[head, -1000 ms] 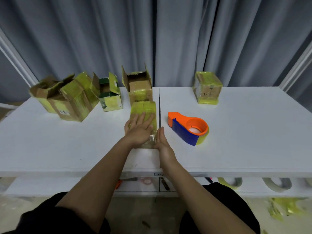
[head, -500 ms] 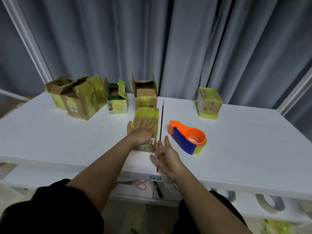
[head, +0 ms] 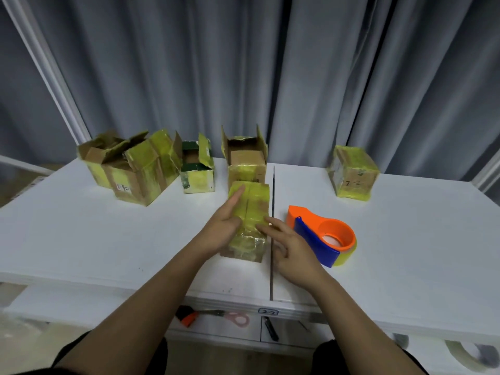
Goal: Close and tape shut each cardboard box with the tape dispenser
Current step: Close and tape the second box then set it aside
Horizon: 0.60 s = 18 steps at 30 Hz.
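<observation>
My left hand (head: 226, 226) lies against the left side of the closed cardboard box (head: 248, 220) at frame centre, fingers straight and extended along its top left edge, thumb toward the top face. My right hand (head: 290, 246) sits at the box's right near corner, fingers relaxed and spread, fingertips touching the top near the right edge. Neither hand grips anything; the two are apart with the box between them.

The box's flaps are down and meet at a centre seam. Its surfaces are covered in yellow-green tape. Whether the seam itself is sealed I cannot tell.

The tape dispenser (head: 322, 235), orange with a blue side plate and a yellowish roll, lies on the white table (head: 405, 239) just right of my right hand, not touched.

Directly behind the closed box stands an open box (head: 246, 161) with flaps upright, touching or nearly touching it. To its left is a small green-edged box (head: 197, 173), also open. At the left of the table, a cluster of larger open boxes (head: 132, 166) stands together. At upper right of the table, well apart, a taped box marked "2-2" (head: 353, 171) stands closed.

A dark seam (head: 272, 226) runs front to back across the table, just right of the closed box. On the shelf below the table edge lie scissors with pink handles (head: 230, 318) and a dark pen-like item (head: 270, 328). Grey curtains (head: 270, 77) fill the background.
</observation>
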Available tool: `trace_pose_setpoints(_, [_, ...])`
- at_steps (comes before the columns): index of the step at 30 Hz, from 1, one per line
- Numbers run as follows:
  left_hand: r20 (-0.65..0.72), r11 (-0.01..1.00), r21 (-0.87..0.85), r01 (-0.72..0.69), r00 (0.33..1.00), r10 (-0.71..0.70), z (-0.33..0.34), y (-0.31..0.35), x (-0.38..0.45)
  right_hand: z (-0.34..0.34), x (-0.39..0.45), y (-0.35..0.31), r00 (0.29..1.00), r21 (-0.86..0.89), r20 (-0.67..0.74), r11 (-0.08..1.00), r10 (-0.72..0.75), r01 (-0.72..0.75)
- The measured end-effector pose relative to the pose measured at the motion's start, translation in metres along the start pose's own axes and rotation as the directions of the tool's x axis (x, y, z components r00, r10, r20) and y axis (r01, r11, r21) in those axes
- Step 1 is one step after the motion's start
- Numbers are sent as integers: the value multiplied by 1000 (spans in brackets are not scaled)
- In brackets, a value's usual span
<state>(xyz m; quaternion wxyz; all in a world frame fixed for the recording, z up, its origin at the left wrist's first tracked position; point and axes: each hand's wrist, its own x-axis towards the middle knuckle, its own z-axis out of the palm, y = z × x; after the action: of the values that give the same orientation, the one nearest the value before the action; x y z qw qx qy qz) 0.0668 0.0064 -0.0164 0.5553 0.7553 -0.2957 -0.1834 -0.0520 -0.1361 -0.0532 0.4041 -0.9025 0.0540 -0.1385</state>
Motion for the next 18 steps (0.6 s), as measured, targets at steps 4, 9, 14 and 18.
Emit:
trace_pose_setpoints(4, [-297, 978, 146, -145, 937, 184, -32, -22, -13, -6, 7, 6, 1000, -48, 20, 999, -15, 15])
trace_pose_setpoints(9, [-127, 996, 65, -62, 989, 70, -41, -45, -23, 2, 11, 7, 998, 181, -63, 983, 9, 2])
trace_pose_setpoints(14, [-126, 991, -82, -107, 987, 96, -41, -57, -23, 10, 15, 14, 995, 304, -100, 952, 3, 28])
trace_pose_setpoints(18, [-207, 979, 54, -194, 957, 202, -35, -68, -22, 20, 18, 28, 972, 65, -175, 983, -157, 170])
